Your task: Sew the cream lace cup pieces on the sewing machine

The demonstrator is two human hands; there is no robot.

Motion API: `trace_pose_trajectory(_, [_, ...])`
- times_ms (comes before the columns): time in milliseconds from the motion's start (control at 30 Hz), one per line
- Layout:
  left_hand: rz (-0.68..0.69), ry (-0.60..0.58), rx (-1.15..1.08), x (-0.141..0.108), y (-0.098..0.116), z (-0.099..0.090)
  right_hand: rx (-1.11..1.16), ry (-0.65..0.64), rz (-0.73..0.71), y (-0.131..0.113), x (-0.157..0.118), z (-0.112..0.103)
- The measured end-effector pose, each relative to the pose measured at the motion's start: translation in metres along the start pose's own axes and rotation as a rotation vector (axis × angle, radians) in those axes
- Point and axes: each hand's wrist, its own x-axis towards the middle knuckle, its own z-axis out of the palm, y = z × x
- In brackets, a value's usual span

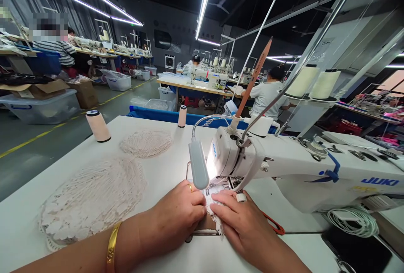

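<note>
A narrow piece of white lace (pixel 217 219) lies under the needle area of a white sewing machine (pixel 271 157). Curled at the lace's left edge, my left hand (pixel 178 207) has its fingers closed on it. My right hand (pixel 241 218) rests on the lace from the other side, fingers stretched out and pressing it down. A small grey lamp (pixel 198 165) lights the spot and hides part of the needle. Orange-handled snips (pixel 275 224) lie partly behind my right hand.
A large lace pile (pixel 91 201) and a smaller lace pile (pixel 147 143) lie left on the white table (pixel 158 243). Two peach thread spools, one near the left edge (pixel 98 127) and one at the back (pixel 182 117), stand there. Coiled cable (pixel 352 221) sits right. Co-workers sit beyond.
</note>
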Motion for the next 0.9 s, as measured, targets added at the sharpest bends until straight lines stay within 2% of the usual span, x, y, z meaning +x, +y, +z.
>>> trace_pose_trajectory(100, [0.006, -0.016, -0.017, -0.001, 0.001, 0.001, 0.054, -0.001, -0.036, -0.003, -0.002, 0.001])
trace_pose_trajectory(233, [-0.010, -0.031, -0.020, -0.002, 0.001, 0.001, 0.027, -0.052, 0.024, -0.004, -0.003, 0.002])
trace_pose_trajectory(633, [-0.041, 0.090, 0.113, 0.013, -0.005, -0.004, -0.012, -0.037, 0.080, 0.003, 0.006, 0.010])
trace_pose_trajectory(767, [-0.136, 0.029, 0.106, 0.016, -0.011, -0.007, -0.033, -0.013, 0.113, 0.006, 0.007, 0.015])
trace_pose_trajectory(900, [-0.365, 0.008, -0.152, 0.024, -0.020, -0.011, -0.032, 0.018, 0.134, 0.009, 0.007, 0.019])
